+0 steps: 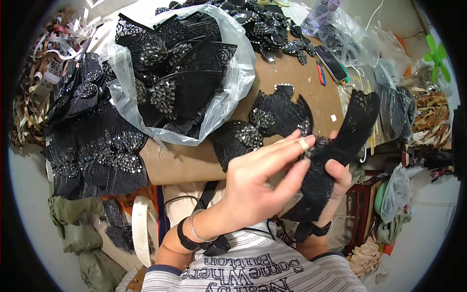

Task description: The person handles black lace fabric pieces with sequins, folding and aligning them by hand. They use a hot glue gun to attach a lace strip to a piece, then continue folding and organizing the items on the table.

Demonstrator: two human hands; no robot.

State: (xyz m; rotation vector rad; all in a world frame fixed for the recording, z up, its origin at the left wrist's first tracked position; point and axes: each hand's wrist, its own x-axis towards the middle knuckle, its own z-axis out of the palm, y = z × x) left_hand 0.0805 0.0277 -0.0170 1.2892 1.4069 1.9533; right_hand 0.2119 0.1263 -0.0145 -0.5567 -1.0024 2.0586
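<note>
My right hand grips a black lace garment piece, its thumb on the front and the other fingers mostly behind. One wide end of the piece rises to the upper right, and another hangs down toward my lap. My left hand reaches across to the middle of it, thumb and fingers drawn together; what lies between the tips is too small to make out. White tape wraps one left finger. Beyond my left hand, a second black lace piece with clustered silvery sequins rests on the brown tabletop.
A clear plastic bag full of sequined black lace pieces stands on the table. More pieces lie at left, and a dark sequined heap at the back. A phone, a red cutter and a bottle sit back right.
</note>
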